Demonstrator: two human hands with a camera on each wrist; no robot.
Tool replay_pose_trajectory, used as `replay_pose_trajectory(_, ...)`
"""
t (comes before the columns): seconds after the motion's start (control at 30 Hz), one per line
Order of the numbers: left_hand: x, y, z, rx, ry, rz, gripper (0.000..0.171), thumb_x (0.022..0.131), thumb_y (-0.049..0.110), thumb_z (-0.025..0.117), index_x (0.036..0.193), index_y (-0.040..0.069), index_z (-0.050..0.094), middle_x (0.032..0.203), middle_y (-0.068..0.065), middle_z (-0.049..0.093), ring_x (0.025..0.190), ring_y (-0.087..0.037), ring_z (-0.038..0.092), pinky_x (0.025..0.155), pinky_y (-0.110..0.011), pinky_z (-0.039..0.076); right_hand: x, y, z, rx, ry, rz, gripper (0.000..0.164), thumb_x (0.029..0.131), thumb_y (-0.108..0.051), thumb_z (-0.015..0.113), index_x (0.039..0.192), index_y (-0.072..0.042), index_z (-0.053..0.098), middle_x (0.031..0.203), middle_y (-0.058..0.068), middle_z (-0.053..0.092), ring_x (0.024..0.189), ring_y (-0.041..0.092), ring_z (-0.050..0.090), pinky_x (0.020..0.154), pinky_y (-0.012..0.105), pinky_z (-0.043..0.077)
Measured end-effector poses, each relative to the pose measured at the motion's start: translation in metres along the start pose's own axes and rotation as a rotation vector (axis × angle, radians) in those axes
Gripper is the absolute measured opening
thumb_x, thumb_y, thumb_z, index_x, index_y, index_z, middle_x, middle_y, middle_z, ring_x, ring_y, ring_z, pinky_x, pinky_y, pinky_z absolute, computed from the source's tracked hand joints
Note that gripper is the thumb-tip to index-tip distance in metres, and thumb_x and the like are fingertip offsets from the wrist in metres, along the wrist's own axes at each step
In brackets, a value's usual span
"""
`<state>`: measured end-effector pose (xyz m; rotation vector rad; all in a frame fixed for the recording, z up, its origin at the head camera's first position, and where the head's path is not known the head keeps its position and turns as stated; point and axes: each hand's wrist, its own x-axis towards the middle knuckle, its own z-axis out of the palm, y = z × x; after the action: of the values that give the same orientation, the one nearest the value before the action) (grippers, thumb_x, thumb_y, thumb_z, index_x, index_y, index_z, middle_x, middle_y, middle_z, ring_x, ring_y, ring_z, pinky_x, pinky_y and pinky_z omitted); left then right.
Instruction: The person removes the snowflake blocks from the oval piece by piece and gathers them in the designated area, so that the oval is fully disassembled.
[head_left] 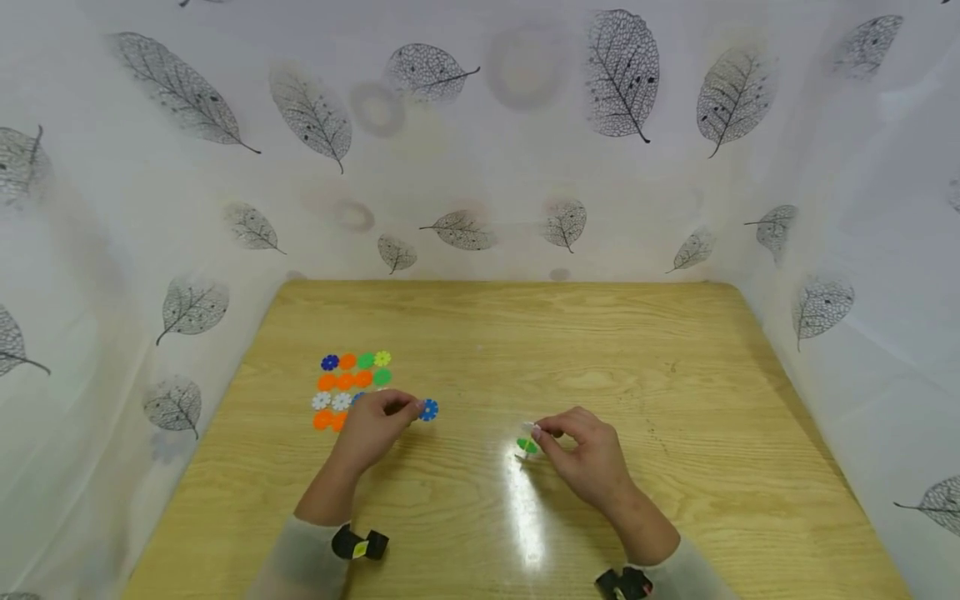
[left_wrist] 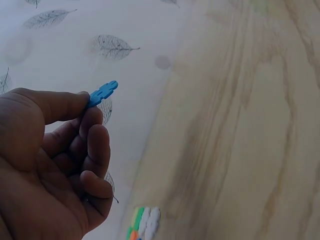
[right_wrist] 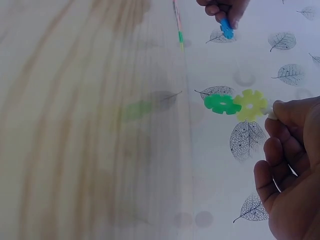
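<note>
My left hand (head_left: 373,429) pinches a blue flower-shaped notched disc (head_left: 429,409) between thumb and forefinger, held above the table. In the left wrist view the blue disc (left_wrist: 103,93) is seen nearly edge-on. Across from it, my right hand (head_left: 588,457) pinches a white disc (right_wrist: 270,110), mostly covered by the fingertips. A yellow notched disc (right_wrist: 250,105) is joined to that white one, and a green disc (right_wrist: 222,104) is joined to the yellow at another angle. The blue disc and the joined chain are apart.
Rows of flower discs in orange (head_left: 345,381), green (head_left: 382,377), white (head_left: 321,401), blue and yellow lie at the left of the wooden table (head_left: 600,333). My left hand hides some. A leaf-patterned cloth (head_left: 480,167) surrounds the table's back and sides.
</note>
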<state>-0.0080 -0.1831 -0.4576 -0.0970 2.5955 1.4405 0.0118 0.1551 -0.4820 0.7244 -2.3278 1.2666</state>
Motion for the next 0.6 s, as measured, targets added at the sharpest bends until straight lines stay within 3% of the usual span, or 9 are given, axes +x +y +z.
replay_pose_trajectory(0.27, -0.009, -0.022, -0.01, 0.066, 0.026, -0.071, 0.025, 0.097, 0.036, 0.074, 0.104, 0.012, 0.079, 0.097, 0.001, 0.073, 0.09, -0.018, 0.063, 0.079, -0.035, 0.052, 0.0, 0.0, 0.001, -0.003, -0.005, 0.011, 0.011, 0.087, -0.006, 0.083, 0.095, -0.014, 0.08, 0.086, -0.008, 0.074, 0.077, 0.009, 0.065, 0.061, 0.036, 0.055)
replay_pose_trajectory(0.6, -0.021, -0.051, -0.025, 0.165, 0.072, -0.087, 0.022, 0.098, 0.028, 0.074, 0.098, 0.007, 0.08, 0.098, -0.003, 0.075, 0.091, -0.019, 0.065, 0.084, -0.04, 0.053, 0.001, -0.003, 0.001, 0.004, -0.012, 0.015, 0.011, 0.086, -0.005, 0.083, 0.094, -0.013, 0.08, 0.086, -0.008, 0.075, 0.077, 0.009, 0.065, 0.06, 0.039, 0.055)
